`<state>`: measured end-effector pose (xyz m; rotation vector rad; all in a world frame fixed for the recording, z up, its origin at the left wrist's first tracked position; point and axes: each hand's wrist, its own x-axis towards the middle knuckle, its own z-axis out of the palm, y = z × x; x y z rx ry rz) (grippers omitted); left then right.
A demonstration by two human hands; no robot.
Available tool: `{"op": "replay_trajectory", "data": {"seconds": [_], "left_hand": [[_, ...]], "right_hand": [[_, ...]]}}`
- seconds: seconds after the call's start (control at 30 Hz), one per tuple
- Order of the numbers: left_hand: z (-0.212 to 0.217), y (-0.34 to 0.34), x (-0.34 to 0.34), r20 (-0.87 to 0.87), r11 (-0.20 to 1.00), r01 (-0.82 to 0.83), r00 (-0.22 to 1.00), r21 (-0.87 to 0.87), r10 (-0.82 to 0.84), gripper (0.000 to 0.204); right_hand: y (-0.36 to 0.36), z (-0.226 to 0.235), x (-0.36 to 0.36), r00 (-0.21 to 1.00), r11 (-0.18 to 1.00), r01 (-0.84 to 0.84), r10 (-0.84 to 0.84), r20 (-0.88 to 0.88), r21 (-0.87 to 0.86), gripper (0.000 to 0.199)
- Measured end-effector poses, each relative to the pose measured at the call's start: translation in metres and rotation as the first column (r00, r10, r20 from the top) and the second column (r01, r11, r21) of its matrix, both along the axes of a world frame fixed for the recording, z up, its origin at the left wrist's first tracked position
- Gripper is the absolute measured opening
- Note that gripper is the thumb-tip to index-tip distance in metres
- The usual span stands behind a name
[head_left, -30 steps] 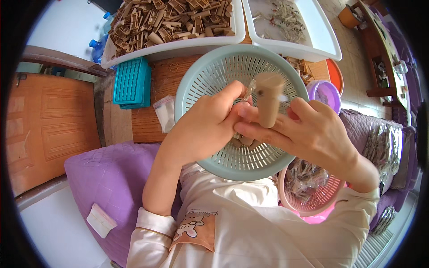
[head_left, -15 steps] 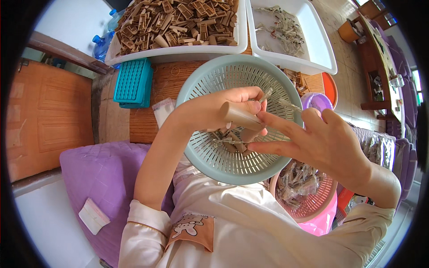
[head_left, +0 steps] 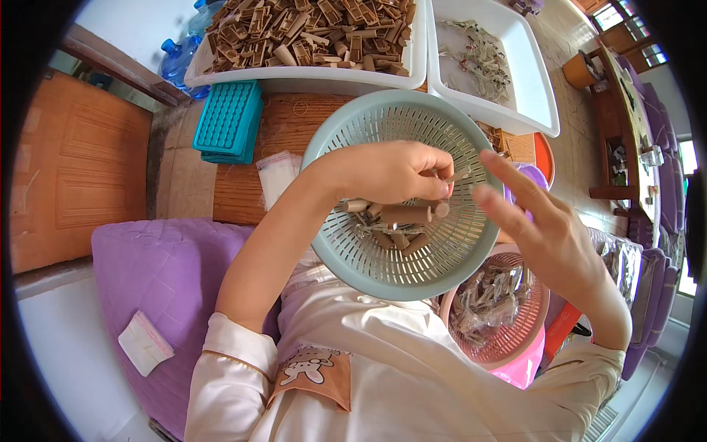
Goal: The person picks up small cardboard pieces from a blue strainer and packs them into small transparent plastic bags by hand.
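Observation:
Over the green-grey plastic basket, my left hand is closed in a pinch. A small thin pale piece sticks out from its fingertips, too small to name exactly. Just under this hand is a brown tube-shaped plastic piece; whether it is falling or resting on the pile, I cannot tell. Several other brown pieces and thin clear-and-green bits lie at the basket's bottom. Right of the basket's rim, my right hand holds nothing, its fingers spread and slightly blurred.
A white bin full of brown pieces stands at the back, beside a white tub of thin pale bits. Teal trays and clear bags sit left on the wooden table. A pink basket of wrapped pieces is low right.
The brown tube piece, between my hands before, is now below my left hand, over the pile. My right hand has drawn back to the right, away from it.

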<state>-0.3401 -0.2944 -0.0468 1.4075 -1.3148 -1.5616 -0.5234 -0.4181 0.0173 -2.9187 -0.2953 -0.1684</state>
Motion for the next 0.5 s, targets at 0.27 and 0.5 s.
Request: {"op": "replay_trajectory", "data": {"seconds": [0.27, 0.5], "left_hand": [[0.001, 0.012, -0.032, 0.310, 0.851, -0.345, 0.822, -0.396, 0.477, 0.015], [-0.023, 0.024, -0.055, 0.322, 0.760, -0.292, 0.775, -0.581, 0.544, 0.015]], "right_hand": [[0.011, -0.027, -0.004, 0.836, 0.405, 0.496, -0.462, -0.296, 0.768, 0.065], [0.015, -0.061, -0.002, 0.790, -0.116, 0.420, -0.442, -0.425, 0.900, 0.053]]}}
